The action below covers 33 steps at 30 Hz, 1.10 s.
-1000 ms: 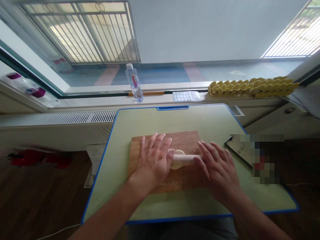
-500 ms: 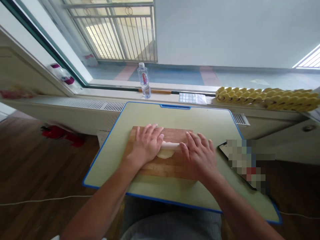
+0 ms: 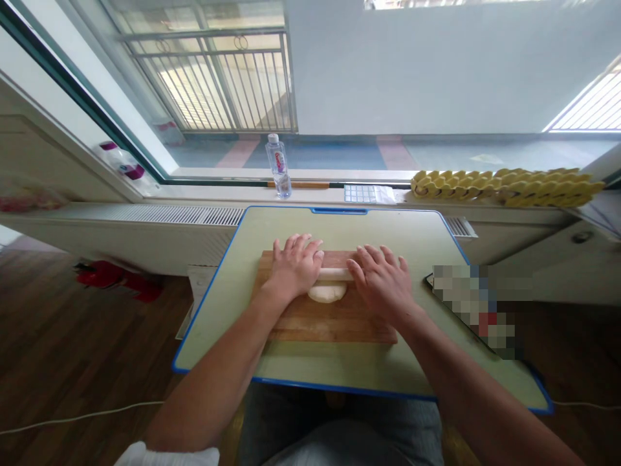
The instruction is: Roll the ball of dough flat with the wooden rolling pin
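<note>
A white rolling pin (image 3: pixel 334 274) lies crosswise on a wooden cutting board (image 3: pixel 330 330), over the far part of a flattened round of pale dough (image 3: pixel 327 294). On the pin's left end lies my left hand (image 3: pixel 295 265), palm down with fingers stretched out and spread. My right hand (image 3: pixel 383 278) rests likewise on the other end, its fingers extended forward and its thumb along the pin. Both ends of the pin are hidden under my hands. The near part of the dough shows between my wrists.
The board sits on a pale green folding table (image 3: pixel 295 226) with a blue rim. A partly pixelated flat dark-edged device (image 3: pixel 466 310) lies at the right. On the windowsill stand a clear bottle (image 3: pixel 278 169) and a yellow scalloped item (image 3: pixel 504 186). A red object (image 3: pixel 116 278) is on the floor.
My hands and the rolling pin have moved slightly away from me across the board, so more of the dough shows on the near side. The camera view has shifted a little.
</note>
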Each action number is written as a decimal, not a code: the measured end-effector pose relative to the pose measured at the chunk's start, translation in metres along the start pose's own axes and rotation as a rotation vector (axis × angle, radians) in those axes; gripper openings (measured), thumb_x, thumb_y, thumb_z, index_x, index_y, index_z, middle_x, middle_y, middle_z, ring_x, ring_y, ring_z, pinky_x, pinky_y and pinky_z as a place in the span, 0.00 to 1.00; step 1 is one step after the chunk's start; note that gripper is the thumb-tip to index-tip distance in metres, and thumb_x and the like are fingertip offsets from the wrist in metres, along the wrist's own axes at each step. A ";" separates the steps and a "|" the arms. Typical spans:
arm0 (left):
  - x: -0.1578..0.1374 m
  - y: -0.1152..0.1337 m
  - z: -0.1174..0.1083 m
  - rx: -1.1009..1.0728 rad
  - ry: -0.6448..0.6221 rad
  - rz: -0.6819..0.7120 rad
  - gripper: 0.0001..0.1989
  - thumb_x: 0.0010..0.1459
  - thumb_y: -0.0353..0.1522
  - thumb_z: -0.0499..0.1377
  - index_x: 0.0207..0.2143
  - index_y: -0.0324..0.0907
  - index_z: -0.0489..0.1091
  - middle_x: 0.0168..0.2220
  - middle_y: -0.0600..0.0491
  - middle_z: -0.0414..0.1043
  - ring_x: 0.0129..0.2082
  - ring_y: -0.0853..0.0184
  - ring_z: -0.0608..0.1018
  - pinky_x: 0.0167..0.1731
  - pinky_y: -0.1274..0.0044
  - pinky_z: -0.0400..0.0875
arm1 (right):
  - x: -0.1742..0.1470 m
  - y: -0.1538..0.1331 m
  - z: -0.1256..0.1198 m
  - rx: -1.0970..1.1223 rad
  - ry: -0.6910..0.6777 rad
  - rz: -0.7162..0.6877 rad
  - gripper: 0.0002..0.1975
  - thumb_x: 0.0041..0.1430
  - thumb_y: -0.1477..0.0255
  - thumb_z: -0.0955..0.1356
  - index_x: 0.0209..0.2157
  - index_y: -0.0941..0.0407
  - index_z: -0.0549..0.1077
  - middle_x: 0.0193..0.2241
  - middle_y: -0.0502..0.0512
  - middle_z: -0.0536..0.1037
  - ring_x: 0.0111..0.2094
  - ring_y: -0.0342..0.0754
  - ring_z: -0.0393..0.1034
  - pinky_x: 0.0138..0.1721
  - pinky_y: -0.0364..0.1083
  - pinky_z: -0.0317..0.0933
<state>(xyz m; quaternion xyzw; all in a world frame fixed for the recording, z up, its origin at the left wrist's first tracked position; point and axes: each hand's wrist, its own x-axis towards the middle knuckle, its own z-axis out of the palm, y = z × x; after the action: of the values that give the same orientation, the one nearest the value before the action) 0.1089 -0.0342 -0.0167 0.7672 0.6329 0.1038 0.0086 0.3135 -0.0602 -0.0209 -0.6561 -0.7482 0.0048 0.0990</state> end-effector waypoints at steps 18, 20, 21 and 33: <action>-0.047 0.009 -0.011 -0.061 0.003 0.046 0.26 0.75 0.44 0.43 0.67 0.51 0.67 0.71 0.51 0.64 0.72 0.53 0.62 0.72 0.48 0.48 | -0.063 0.003 0.005 0.016 0.135 -0.047 0.28 0.76 0.57 0.56 0.70 0.52 0.63 0.68 0.60 0.70 0.70 0.60 0.58 0.69 0.67 0.46; -0.035 0.008 -0.009 -0.049 0.006 0.049 0.27 0.75 0.44 0.43 0.67 0.50 0.68 0.71 0.50 0.65 0.72 0.53 0.63 0.71 0.47 0.49 | -0.051 0.001 0.003 0.010 0.112 -0.025 0.28 0.76 0.57 0.56 0.69 0.53 0.65 0.67 0.60 0.70 0.70 0.61 0.57 0.69 0.69 0.45; -0.033 0.007 -0.008 -0.047 0.006 0.051 0.27 0.75 0.44 0.43 0.67 0.49 0.68 0.71 0.49 0.65 0.71 0.52 0.63 0.71 0.47 0.49 | -0.049 0.001 0.002 0.008 0.102 -0.021 0.28 0.76 0.56 0.56 0.69 0.53 0.66 0.67 0.60 0.70 0.70 0.61 0.57 0.69 0.69 0.44; -0.072 0.012 -0.012 -0.088 0.004 0.065 0.27 0.75 0.44 0.43 0.69 0.49 0.64 0.72 0.51 0.63 0.73 0.54 0.60 0.73 0.49 0.47 | -0.087 0.007 0.006 0.010 0.138 -0.111 0.28 0.76 0.58 0.58 0.71 0.53 0.62 0.69 0.60 0.68 0.71 0.60 0.56 0.69 0.65 0.46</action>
<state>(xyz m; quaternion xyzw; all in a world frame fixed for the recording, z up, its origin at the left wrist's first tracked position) 0.1060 -0.1083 -0.0135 0.7860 0.6024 0.1335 0.0377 0.3301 -0.1442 -0.0398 -0.6119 -0.7747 -0.0421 0.1536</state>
